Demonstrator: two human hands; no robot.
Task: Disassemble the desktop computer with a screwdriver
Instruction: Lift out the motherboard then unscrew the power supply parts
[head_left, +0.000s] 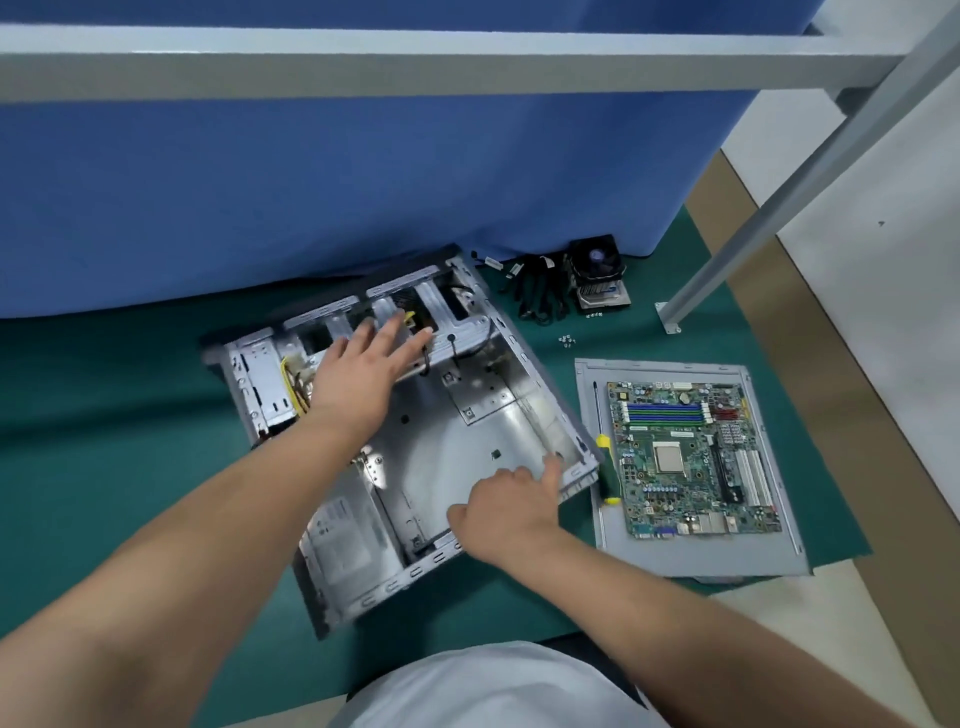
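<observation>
**Both hands at opened computer case; screwdriver lying apart**

Right hand, nearest the viewer, sits at the near right corner of the computer case. Its fingers are curled, the forefinger extended onto the case's right wall; it holds no tool, and whether the curled fingers clasp the rim cannot be told.

Left hand reaches further in, fingers straight and spread, lying flat over the drive cage at the far side of the case. Nothing is gripped.

Case lies on its side on a green mat, open face upward, interior floor bare metal. A power supply occupies the near left corner.

Screwdriver, with yellow and green handle, lies just beside the case's right wall, close to the right hand but not touched by it. It rests on the edge of a grey side panel, which carries the motherboard.

Beyond, near a blue cloth, lie black cables, a cooler fan and 2 small clusters of screws.
</observation>
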